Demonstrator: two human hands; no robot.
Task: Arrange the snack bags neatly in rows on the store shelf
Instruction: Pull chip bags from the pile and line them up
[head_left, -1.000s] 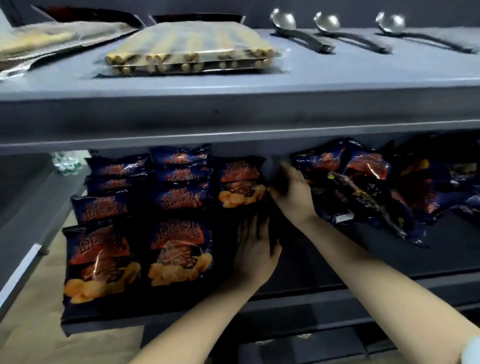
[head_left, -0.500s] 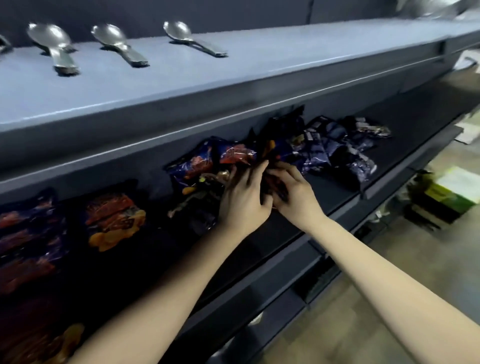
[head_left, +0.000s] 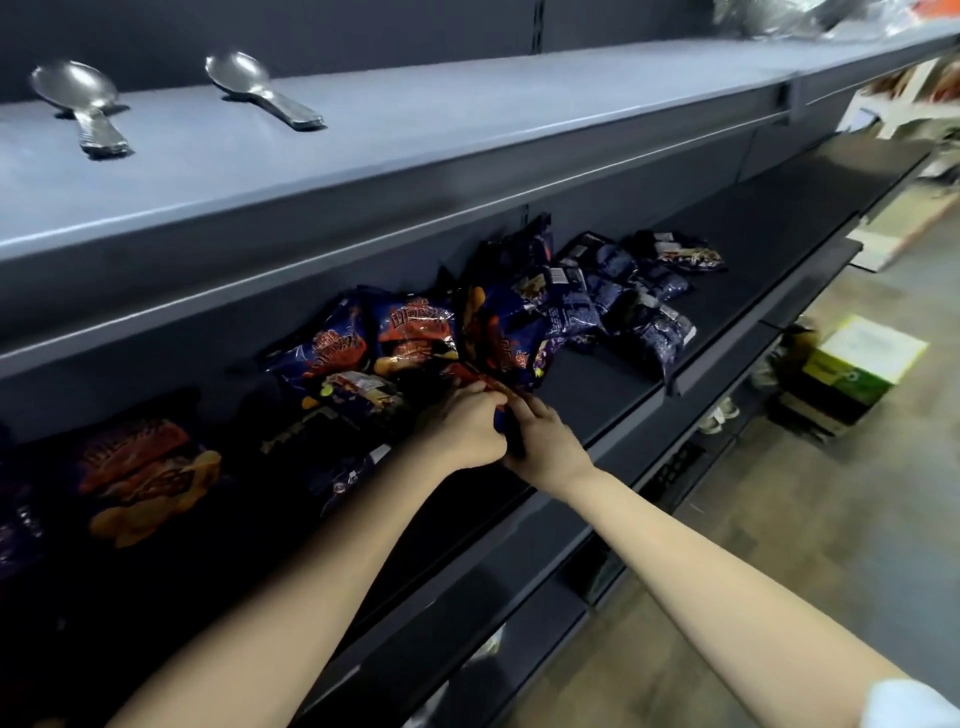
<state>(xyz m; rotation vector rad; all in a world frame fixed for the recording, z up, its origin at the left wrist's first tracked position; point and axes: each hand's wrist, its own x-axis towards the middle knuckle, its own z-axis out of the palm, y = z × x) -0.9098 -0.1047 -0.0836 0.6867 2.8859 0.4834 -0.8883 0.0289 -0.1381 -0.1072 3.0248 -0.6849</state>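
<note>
A loose heap of dark blue and orange snack bags (head_left: 415, 338) lies on the dark lower shelf (head_left: 597, 395), with more dark blue bags (head_left: 623, 291) spilling to its right. My left hand (head_left: 462, 426) and my right hand (head_left: 545, 441) meet at the heap's front edge, both pinching one snack bag (head_left: 483, 387) with a red-orange strip showing between the fingers. At the far left a flat snack bag (head_left: 140, 473) lies face up, part of the laid-out rows.
The grey upper shelf (head_left: 415, 135) overhangs the bags and carries two metal spoons (head_left: 88, 109). A yellow-green carton (head_left: 862, 364) sits on the floor at right, beside a shoe (head_left: 719, 415). Bare dark shelf stretches right past the heap.
My view swung right from the tidy rows to the loose heap. Both hands left the rows, came together at the heap and closed on one bag.
</note>
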